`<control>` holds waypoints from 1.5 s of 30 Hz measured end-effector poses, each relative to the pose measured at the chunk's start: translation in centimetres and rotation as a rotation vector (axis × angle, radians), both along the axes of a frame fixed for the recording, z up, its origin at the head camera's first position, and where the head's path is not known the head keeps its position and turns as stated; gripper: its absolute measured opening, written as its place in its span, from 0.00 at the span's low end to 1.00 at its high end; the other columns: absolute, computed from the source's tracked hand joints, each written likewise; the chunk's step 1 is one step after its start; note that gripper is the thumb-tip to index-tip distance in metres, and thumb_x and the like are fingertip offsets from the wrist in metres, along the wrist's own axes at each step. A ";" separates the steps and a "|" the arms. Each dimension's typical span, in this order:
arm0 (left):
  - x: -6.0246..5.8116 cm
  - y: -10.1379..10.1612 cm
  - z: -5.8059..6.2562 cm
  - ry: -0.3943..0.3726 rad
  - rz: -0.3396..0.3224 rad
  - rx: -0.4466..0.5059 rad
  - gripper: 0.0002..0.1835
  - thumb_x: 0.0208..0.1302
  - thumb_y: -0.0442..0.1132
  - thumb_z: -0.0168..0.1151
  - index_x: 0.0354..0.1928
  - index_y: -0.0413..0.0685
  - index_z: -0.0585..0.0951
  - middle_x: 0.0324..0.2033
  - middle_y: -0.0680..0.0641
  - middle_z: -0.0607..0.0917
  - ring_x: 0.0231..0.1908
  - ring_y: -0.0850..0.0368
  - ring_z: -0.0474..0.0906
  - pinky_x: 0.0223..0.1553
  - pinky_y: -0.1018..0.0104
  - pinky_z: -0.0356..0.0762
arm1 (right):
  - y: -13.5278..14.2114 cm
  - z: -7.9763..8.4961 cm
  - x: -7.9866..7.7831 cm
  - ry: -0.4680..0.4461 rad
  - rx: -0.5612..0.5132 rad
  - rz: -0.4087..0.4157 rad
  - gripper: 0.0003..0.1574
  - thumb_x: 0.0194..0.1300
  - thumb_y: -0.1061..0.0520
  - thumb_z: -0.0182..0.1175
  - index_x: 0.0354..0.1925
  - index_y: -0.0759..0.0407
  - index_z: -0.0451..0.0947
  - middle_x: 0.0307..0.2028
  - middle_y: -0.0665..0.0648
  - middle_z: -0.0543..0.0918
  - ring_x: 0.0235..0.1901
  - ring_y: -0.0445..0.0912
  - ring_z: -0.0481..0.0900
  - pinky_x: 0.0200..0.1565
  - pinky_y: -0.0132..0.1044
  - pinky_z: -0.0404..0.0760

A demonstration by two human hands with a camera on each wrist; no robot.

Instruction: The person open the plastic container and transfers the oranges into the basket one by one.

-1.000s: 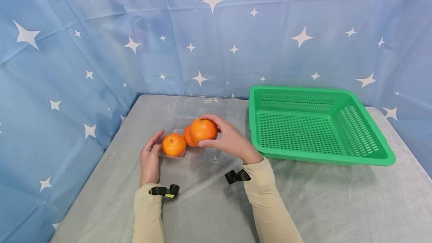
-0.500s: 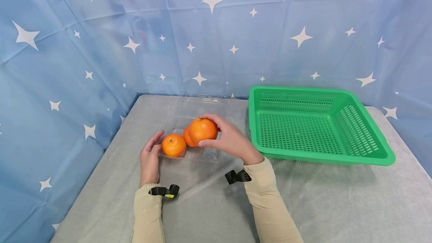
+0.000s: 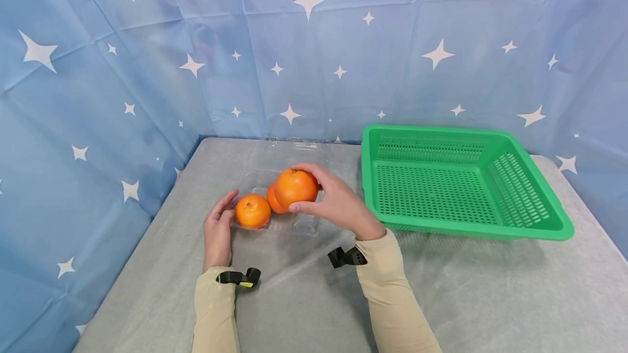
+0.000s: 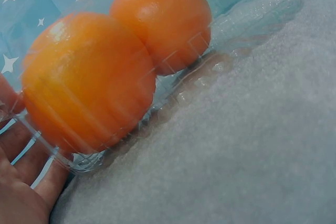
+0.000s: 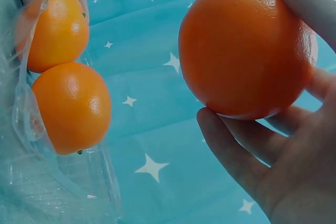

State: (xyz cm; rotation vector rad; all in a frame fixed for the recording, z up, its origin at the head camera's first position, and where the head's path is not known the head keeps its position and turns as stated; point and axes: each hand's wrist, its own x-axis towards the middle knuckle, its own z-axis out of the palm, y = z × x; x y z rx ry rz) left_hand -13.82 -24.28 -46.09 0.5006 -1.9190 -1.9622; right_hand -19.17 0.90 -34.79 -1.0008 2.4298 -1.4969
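Orange [image 3: 296, 187] is gripped by the right hand [image 3: 339, 201].

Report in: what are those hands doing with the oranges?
Right hand gripping one orange, held up. Left hand touching clear container. Two more oranges inside it. Nothing seen in the way overhead.

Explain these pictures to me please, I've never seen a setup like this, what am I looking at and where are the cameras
There's no robot: a person is working bare-handed. The wide picture comes from a camera worn on the head; the two close ones come from the black wrist cameras. On the gray table stand a green basket and an open, clear plastic container with two orange fruits inside. The right hand holds a third orange fruit, apart from those two, while the left hand touches the container's side.
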 end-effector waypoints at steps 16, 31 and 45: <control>0.1 0.0 0.1 0.008 -0.004 0.008 0.22 0.60 0.32 0.43 0.54 0.58 0.75 0.52 0.57 0.75 0.53 0.64 0.67 0.55 0.61 0.61 | 0.6 0.9 0.4 -0.004 0.015 0.003 0.41 0.42 0.32 0.63 0.56 0.32 0.62 0.51 0.40 0.69 0.42 0.40 0.71 0.41 0.39 0.75; 0.0 0.0 0.2 -0.019 0.009 -0.005 0.22 0.60 0.33 0.43 0.53 0.60 0.75 0.53 0.57 0.74 0.54 0.62 0.67 0.57 0.59 0.60 | 1.4 1.5 0.6 0.010 -0.022 -0.025 0.39 0.45 0.34 0.63 0.56 0.32 0.63 0.48 0.42 0.71 0.40 0.42 0.71 0.39 0.43 0.76; 0.0 0.0 0.2 -0.016 0.004 0.003 0.22 0.60 0.33 0.43 0.53 0.60 0.75 0.54 0.55 0.74 0.54 0.62 0.67 0.56 0.59 0.60 | 0.9 1.8 1.0 0.181 -0.038 -0.043 0.38 0.47 0.34 0.61 0.57 0.35 0.63 0.51 0.39 0.69 0.41 0.38 0.71 0.40 0.35 0.75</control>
